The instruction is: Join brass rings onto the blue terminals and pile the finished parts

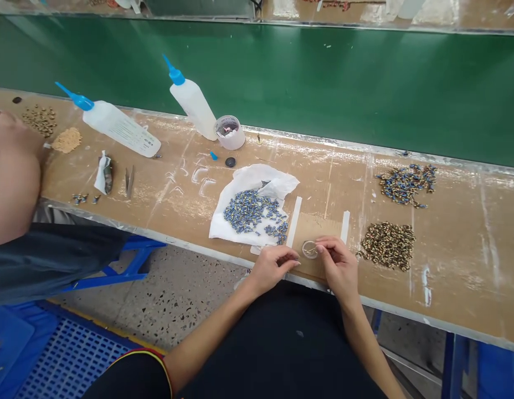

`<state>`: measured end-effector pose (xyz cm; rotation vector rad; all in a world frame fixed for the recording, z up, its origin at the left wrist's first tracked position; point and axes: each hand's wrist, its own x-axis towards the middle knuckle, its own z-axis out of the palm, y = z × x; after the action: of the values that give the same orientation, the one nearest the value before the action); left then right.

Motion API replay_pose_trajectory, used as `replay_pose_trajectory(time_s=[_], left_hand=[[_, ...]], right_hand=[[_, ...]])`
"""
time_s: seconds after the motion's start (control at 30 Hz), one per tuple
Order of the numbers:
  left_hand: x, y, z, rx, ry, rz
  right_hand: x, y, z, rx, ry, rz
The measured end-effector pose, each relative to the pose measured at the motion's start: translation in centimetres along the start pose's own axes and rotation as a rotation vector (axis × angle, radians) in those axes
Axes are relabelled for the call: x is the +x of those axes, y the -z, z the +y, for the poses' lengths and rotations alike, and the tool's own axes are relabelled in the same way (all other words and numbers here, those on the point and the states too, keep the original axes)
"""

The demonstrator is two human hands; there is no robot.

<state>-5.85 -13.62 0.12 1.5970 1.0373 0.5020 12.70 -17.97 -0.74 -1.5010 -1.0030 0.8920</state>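
Observation:
Close to the table's front edge, my left hand is closed in a pinch, its thumb and index finger together. What sits between those fingertips is too small to make out. My right hand pinches a thin pale stick, whose tip reaches over a small round clear dish. The dish lies on a piece of cardboard between two white tape strips. Beyond my left hand, many small blue-and-yellow pieces are spread on a white cloth. Right of my right hand is a pile of small brass-coloured parts.
Another heap of blue-and-brass pieces lies at the back right. A white bottle with a blue nozzle stands by a round tub. Another bottle lies left, near tweezers. A co-worker's arm is at far left.

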Motion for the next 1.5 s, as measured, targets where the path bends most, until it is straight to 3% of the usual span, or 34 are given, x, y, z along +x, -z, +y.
replay_pose_trajectory(time_s=[0.2, 0.33, 0.77, 1.5], left_hand=[[0.2, -0.5, -0.3, 0.103, -0.103, 0.002], [0.2, -0.9, -0.6, 0.168, -0.196, -0.025], [0.3, -1.5, -0.9, 0.317, -0.276, -0.024], [0.3, -1.5, -1.3, 0.311, -0.342, 0.009]], right_hand=[[-1.4, -0.3, 0.6, 0.1, -0.009, 0.281], [-2.9, -1.2, 0.8, 0.117, 0.0, 0.346], [-4.0, -1.6, 1.8, 0.004, 0.063, 0.258], [-3.9, -1.7, 1.4, -0.089, 0.241, 0.136]])
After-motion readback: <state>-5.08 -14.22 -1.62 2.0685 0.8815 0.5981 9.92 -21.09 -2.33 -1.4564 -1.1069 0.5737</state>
